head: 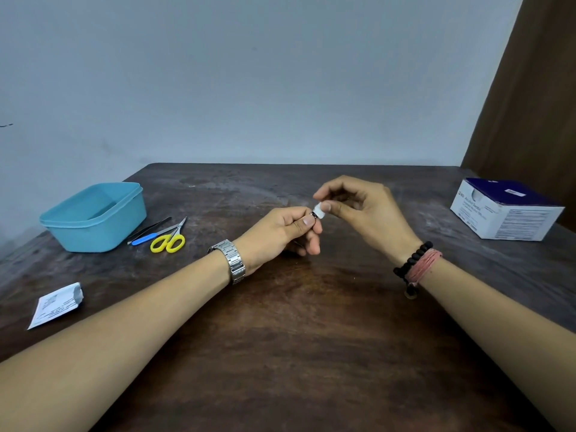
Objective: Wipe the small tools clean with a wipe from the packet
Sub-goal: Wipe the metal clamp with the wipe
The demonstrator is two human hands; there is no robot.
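While lying flat near the left edge of the dark wooden desk (311,322), a torn-open wipe packet (56,305) is sitting well apart from everything else. Farther back, a light blue plastic tub (93,217) is standing open, and just beside its right wall black tweezers (149,229), a blue-handled tool (144,239) and yellow-handled scissors (170,238) are lying together. Above the middle of the desk, the left hand (280,233), a metal watch (232,260) on its wrist, is pinching a small metal tool (311,217), mostly hidden. Touching that tool's tip, the right hand (358,210) is gripping a folded white wipe (320,211). At far right, a white-and-navy swab box (506,208) is resting.
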